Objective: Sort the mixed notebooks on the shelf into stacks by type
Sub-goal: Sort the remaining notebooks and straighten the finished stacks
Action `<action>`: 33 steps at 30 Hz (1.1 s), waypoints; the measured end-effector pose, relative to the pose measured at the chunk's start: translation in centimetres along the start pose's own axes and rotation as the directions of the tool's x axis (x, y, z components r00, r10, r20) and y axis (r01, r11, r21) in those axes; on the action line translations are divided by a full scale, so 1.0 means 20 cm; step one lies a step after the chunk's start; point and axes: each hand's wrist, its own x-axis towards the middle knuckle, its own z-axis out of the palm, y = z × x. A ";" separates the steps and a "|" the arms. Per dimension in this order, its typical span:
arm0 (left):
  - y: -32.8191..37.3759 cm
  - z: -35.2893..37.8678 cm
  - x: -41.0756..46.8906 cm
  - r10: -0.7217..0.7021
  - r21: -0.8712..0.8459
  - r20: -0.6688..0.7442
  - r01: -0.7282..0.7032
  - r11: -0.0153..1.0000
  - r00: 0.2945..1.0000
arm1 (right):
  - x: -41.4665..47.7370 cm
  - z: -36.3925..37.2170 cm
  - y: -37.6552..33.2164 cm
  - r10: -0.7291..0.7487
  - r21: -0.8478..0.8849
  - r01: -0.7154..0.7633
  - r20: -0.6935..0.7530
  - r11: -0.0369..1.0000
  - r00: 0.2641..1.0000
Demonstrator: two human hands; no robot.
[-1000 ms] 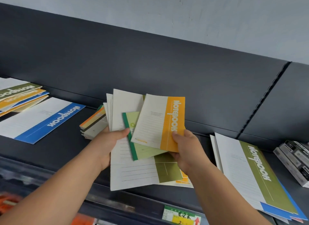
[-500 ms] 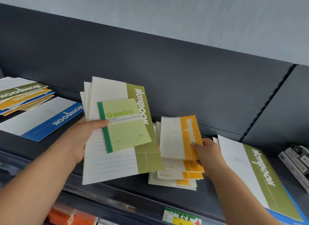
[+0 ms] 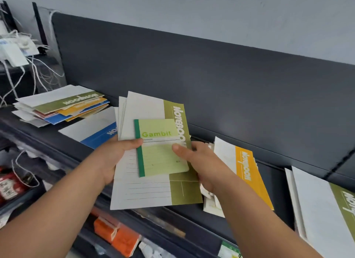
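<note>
Both busy: our left hand (image 3: 113, 161) grips floppy notebook pile (image 3: 146, 112), right hand (image 3: 201, 165) pinches Gambit notebook (image 3: 161, 158) (looks light, slippery); we'd take its edge.

Pale grey wall (image 3: 192, 12) across top. Dark grey back panel (image 3: 211, 81) under it, matte, faint sheen from soft even light. Seam (image 3: 341, 162) at right splits backing into 2 sections. Dark shelf (image 3: 278, 186) runs left to right. White cables (image 3: 36, 71) tangled at far left. Orange packs (image 3: 117, 236) on lower tier.
</note>
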 end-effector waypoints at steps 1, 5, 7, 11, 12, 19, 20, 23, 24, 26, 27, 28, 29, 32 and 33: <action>0.00 -0.01 0.00 -0.005 0.011 -0.002 0.005 1.000 1.000 | 0.03 0.03 0.03 -0.023 0.003 0.023 -0.053 1.000 0.998; 0.03 -0.09 0.01 -0.027 0.075 0.139 0.017 0.997 0.990 | 0.11 0.08 0.09 -0.053 0.062 0.063 -0.154 0.996 0.987; 0.04 -0.14 0.04 -0.035 0.101 0.193 0.016 0.995 0.981 | 0.14 0.10 0.09 -0.063 0.049 0.074 -0.209 0.996 0.976; 0.05 -0.20 0.11 -0.001 0.097 0.093 -0.008 0.995 0.996 | 0.15 0.12 0.05 -0.070 0.005 0.074 -0.254 0.997 0.965; 0.05 -0.22 0.12 0.008 0.095 0.080 -0.016 0.995 0.997 | 0.16 0.12 0.04 -0.076 -0.019 0.073 -0.258 0.997 0.963; 0.14 -0.52 0.16 0.061 0.051 -0.013 -0.060 0.997 0.998 | 0.25 0.02 -0.02 0.013 0.262 0.098 -0.389 0.960 0.921; 0.15 -0.56 0.17 0.070 0.045 -0.027 -0.068 0.997 0.997 | 0.28 0.02 -0.02 0.038 0.288 0.089 -0.407 0.953 0.913; 0.17 -0.65 0.17 0.093 0.033 -0.056 -0.092 0.995 0.994 | 0.35 0.09 -0.03 0.090 0.333 0.068 -0.436 0.940 0.895; 0.17 -0.67 0.17 0.097 0.031 -0.063 -0.095 0.995 0.993 | 0.37 0.12 -0.03 0.093 0.343 0.069 -0.435 0.937 0.896; 0.17 -0.71 0.16 0.097 0.026 -0.069 -0.095 0.995 0.993 | 0.39 0.19 -0.06 0.083 0.372 0.084 -0.410 0.925 0.908; 0.17 -0.72 0.16 0.096 0.022 -0.074 -0.094 0.995 0.993 | 0.40 0.22 -0.07 0.074 0.367 0.083 -0.393 0.926 0.916; 0.17 -0.72 0.16 0.095 0.018 -0.077 -0.093 0.995 0.993 | 0.41 0.24 -0.08 0.067 0.335 0.070 -0.381 0.940 0.922; 0.17 -0.73 0.16 0.093 0.014 -0.076 -0.092 0.996 0.993 | 0.42 0.25 -0.09 0.064 0.272 0.046 -0.383 0.961 0.922; 0.16 -0.73 0.17 0.082 0.008 -0.066 -0.082 0.997 0.994 | 0.43 0.23 -0.10 0.023 0.006 -0.023 -0.442 1.000 0.897; 0.15 -0.72 0.17 0.082 0.008 -0.058 -0.082 0.997 0.995 | 0.43 0.23 -0.11 0.002 -0.068 -0.037 -0.448 0.997 0.894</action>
